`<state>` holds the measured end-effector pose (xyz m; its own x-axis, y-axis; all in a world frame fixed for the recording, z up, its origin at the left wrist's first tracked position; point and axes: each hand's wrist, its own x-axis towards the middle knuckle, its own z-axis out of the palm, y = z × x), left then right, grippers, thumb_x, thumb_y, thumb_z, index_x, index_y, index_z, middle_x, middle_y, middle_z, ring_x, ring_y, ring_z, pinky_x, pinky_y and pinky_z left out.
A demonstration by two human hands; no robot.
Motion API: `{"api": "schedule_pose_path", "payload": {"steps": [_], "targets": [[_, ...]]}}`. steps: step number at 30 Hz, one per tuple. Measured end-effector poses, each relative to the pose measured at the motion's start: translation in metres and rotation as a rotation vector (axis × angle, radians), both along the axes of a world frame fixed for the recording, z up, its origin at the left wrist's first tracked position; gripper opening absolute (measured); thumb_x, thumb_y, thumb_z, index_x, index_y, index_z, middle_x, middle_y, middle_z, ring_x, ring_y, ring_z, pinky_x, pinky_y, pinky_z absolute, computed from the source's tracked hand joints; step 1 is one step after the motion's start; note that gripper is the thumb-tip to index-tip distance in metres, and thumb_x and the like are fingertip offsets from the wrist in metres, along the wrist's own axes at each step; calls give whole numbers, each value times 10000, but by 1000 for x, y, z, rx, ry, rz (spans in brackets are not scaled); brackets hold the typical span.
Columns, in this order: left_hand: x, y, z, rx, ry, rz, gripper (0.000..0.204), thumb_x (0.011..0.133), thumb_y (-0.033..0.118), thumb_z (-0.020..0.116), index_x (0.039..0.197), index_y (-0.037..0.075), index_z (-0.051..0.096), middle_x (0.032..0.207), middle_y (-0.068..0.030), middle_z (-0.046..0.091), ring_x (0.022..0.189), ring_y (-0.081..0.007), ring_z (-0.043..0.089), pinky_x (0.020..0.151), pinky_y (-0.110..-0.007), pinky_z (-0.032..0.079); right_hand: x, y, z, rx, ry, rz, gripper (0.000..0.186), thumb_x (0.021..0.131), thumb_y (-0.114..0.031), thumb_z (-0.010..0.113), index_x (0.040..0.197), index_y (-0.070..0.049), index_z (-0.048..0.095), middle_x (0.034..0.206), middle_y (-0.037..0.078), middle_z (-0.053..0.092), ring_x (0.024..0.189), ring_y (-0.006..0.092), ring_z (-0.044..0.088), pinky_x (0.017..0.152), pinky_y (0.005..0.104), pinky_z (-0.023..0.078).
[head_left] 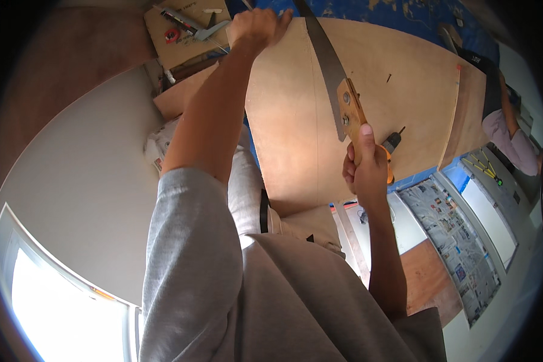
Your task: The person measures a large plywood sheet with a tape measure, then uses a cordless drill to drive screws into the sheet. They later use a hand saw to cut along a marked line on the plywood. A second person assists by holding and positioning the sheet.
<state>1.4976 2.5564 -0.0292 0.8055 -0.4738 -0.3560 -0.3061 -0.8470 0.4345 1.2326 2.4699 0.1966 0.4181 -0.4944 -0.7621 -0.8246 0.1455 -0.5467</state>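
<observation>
A large plywood sheet [283, 120] lies in front of me, with a faint line running across it from the far edge toward me. My right hand [368, 169] is closed around the wooden handle of a handsaw [329, 60]. Its long, dark blade points away over the sheet, close to the line, and its tip reaches past the far edge. I cannot tell whether the teeth touch the wood. At the sheet's far left corner, my left hand [259, 29] bears on the edge, thumb out to the right and fingertips hidden. An orange and black cordless drill [391, 151] lies beside my right hand.
One screw [389, 78] is on the sheet. A smaller board [187, 42] at far left carries a caulking gun [202, 29] and a red tape roll [172, 35]. Blue sheeting [368, 11] spreads beyond. Another person [507, 120] is at right, near a yellow folding stand [485, 169].
</observation>
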Motion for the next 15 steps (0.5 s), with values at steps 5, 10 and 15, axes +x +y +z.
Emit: {"api": "schedule_pose_path", "payload": {"steps": [5, 10, 15], "targets": [[2, 3, -6, -17, -23, -44, 647, 1044, 579, 356, 1034, 109, 800, 983, -153, 778, 998, -355, 743, 873, -444, 594, 42, -4, -19, -99, 78, -30, 660, 982, -713, 474, 669, -134, 434, 514, -31, 382, 414, 89, 385, 412, 267, 312], [-4, 7, -42, -96, -611, -116, 323, 957, 405, 602, 897, 120, 742, 727, -122, 632, 666, -292, 621, 557, -456, 487, 142, -27, -92, -152, -124, 167, 695, 942, -767, 499, 698, -117, 475, 542, -32, 413, 441, 101, 417, 448, 273, 359], [-3, 13, -24, -10, -533, -279, 557, 993, 565, 496, 890, 86, 762, 909, -193, 735, 896, -362, 730, 774, -492, 595, 131, -37, -97, -111, -12, 97, 722, 969, -749, 473, 609, -124, 452, 523, -31, 419, 435, 93, 416, 442, 282, 346]]}}
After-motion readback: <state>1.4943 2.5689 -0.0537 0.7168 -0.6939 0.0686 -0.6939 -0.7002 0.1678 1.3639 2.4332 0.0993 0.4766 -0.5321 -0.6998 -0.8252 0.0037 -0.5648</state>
